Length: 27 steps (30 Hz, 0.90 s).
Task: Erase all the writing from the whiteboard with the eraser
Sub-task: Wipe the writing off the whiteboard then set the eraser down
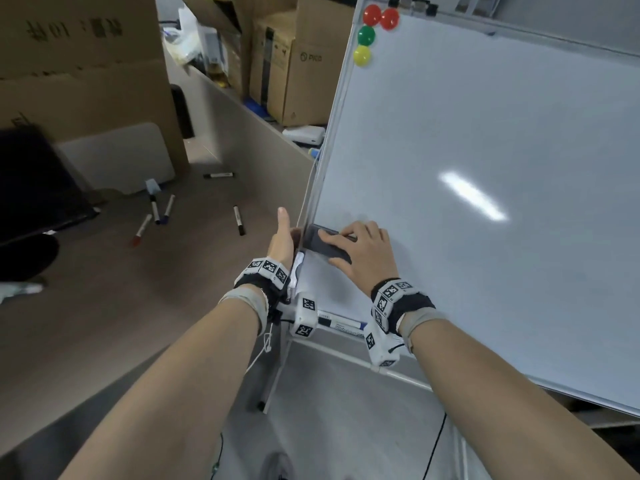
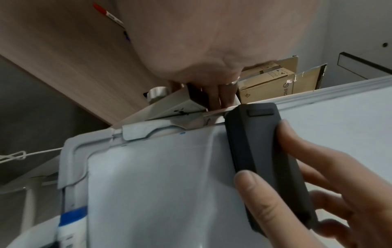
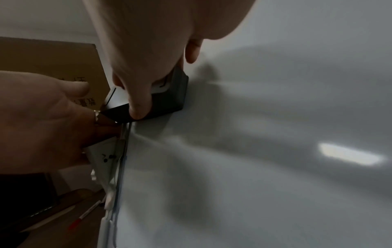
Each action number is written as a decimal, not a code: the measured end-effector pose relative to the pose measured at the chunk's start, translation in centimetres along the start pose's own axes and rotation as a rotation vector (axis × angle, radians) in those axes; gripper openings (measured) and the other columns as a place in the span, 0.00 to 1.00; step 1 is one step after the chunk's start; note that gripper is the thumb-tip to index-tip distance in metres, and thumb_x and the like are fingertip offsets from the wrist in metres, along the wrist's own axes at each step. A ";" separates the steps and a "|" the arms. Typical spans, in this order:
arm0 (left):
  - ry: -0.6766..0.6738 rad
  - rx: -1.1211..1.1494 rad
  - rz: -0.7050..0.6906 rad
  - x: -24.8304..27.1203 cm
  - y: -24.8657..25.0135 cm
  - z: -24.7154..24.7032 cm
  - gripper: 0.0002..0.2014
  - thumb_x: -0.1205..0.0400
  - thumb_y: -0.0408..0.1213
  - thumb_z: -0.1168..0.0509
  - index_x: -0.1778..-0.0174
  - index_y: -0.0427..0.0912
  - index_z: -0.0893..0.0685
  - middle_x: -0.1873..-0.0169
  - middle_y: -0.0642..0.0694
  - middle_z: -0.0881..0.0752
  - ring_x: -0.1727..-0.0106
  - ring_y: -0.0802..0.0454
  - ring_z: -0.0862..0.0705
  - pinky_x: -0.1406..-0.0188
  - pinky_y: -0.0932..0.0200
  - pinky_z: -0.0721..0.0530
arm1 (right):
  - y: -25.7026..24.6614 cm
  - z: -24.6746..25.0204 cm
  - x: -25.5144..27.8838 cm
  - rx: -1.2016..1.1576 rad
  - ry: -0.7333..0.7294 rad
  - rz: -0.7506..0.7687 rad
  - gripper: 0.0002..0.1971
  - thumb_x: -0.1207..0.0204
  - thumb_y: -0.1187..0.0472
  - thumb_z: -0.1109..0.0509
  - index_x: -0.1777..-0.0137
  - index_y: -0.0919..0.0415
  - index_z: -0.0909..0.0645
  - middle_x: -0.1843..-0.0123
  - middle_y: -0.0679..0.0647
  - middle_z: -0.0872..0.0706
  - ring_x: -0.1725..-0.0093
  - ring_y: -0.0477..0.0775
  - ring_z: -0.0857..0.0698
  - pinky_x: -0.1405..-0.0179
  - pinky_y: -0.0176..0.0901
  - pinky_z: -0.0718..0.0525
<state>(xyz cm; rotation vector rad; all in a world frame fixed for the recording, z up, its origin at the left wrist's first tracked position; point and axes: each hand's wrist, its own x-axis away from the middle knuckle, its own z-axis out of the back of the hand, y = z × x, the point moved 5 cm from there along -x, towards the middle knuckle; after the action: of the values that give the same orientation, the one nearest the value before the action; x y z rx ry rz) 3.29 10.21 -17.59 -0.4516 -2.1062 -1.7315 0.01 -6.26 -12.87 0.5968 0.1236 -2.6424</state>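
Note:
The whiteboard (image 1: 485, 150) stands tilted on the right, and I see no writing on its visible surface. My right hand (image 1: 346, 249) grips a dark grey eraser (image 1: 318, 242) and presses it flat against the board's lower left part, right at the left frame. In the left wrist view, the thumb (image 2: 254, 193) and fingers pinch the eraser (image 2: 265, 151) by its long sides. My left hand (image 1: 282, 240) holds the board's left frame just beside the eraser. Its thumb points up and its fingers (image 2: 220, 95) curl behind the edge.
Red (image 1: 372, 15), green (image 1: 366, 35) and yellow (image 1: 362, 56) magnets sit at the board's top left corner. A marker (image 1: 341, 322) lies on the board's tray. Several markers (image 1: 239, 220) lie scattered on the desk (image 1: 104, 306) to the left. Cardboard boxes (image 1: 304, 64) stand behind.

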 end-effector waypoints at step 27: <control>0.378 -0.336 0.240 13.4 -14.1 -5.3 0.23 0.19 0.46 0.34 0.36 0.33 0.26 0.37 0.37 0.18 0.42 0.38 0.19 0.47 0.55 0.28 | 8.2 1.3 21.4 -0.198 -0.576 -0.466 0.22 0.15 0.49 0.37 0.22 0.44 0.29 0.27 0.50 0.21 0.27 0.58 0.30 0.29 0.54 0.31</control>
<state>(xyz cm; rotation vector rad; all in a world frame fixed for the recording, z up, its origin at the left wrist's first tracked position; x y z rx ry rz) -14.70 2.47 -22.38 -0.4097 -1.4477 -1.8584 -14.51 -22.15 -20.79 -0.3071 0.3812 -3.0737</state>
